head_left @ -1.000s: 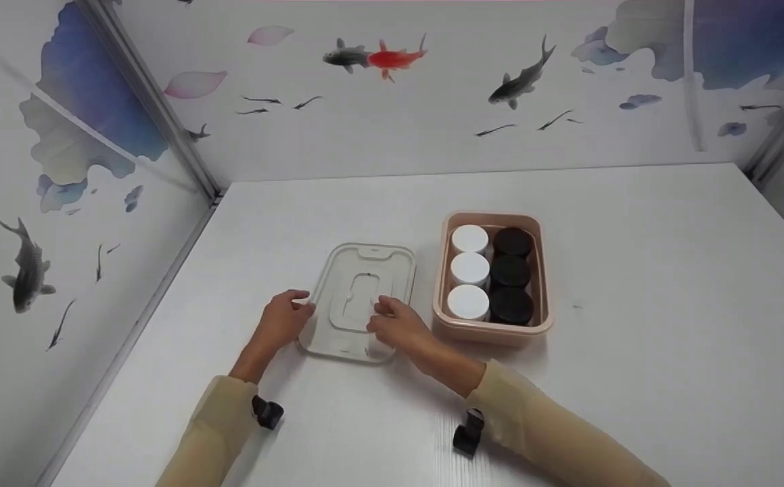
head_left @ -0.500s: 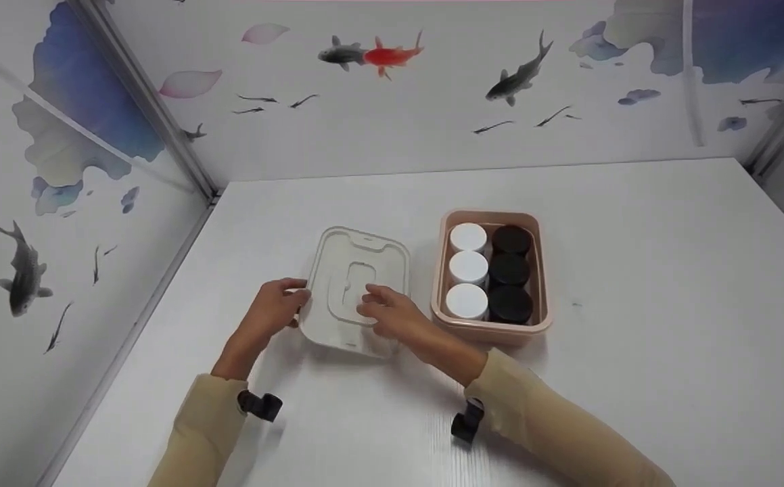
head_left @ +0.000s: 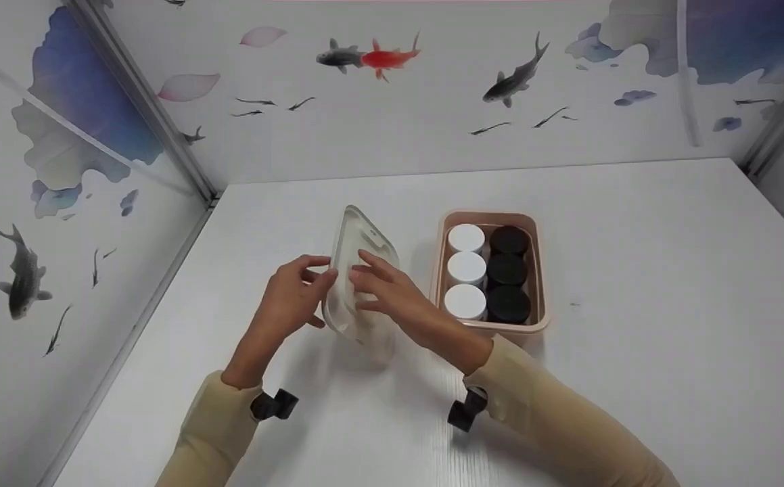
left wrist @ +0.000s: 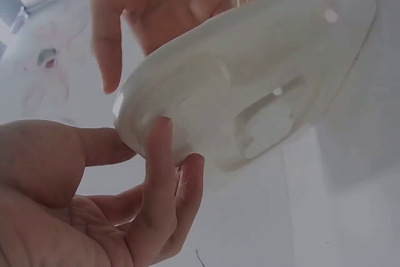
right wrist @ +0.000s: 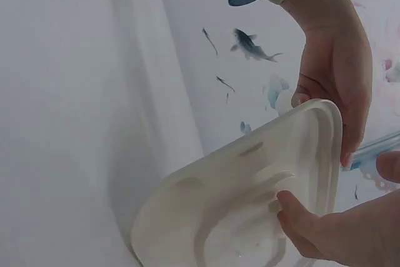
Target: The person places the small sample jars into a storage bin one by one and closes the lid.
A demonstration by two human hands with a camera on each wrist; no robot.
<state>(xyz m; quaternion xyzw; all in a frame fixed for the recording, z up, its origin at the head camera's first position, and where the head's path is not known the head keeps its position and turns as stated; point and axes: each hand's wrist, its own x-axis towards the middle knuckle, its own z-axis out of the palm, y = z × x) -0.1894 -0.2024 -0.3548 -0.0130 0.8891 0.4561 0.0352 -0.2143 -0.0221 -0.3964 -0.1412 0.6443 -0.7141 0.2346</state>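
Observation:
A pale translucent lid (head_left: 354,233) with a raised rim stands tilted steeply above the white table, its right lower edge down. My left hand (head_left: 289,294) pinches its left rim between thumb and fingers, which the left wrist view shows close up on the lid (left wrist: 269,73). Over the lid's ridged face is my right hand (head_left: 402,294), fingers loosely spread. In the right wrist view those fingertips come right up to the moulded middle of the lid (right wrist: 244,186). Part of the lid is hidden behind the right hand.
Right of the lid stands a pink box (head_left: 493,327) without a cover. Inside, white-topped jars (head_left: 466,268) line the left and black-topped jars (head_left: 507,270) the right. A fish-patterned wall (head_left: 364,135) closes off the table's back, another its left side.
The lid has gone from lying flat to tilting steeply, its left side raised by my left hand. Both hands have moved up slightly; the box has stayed put.

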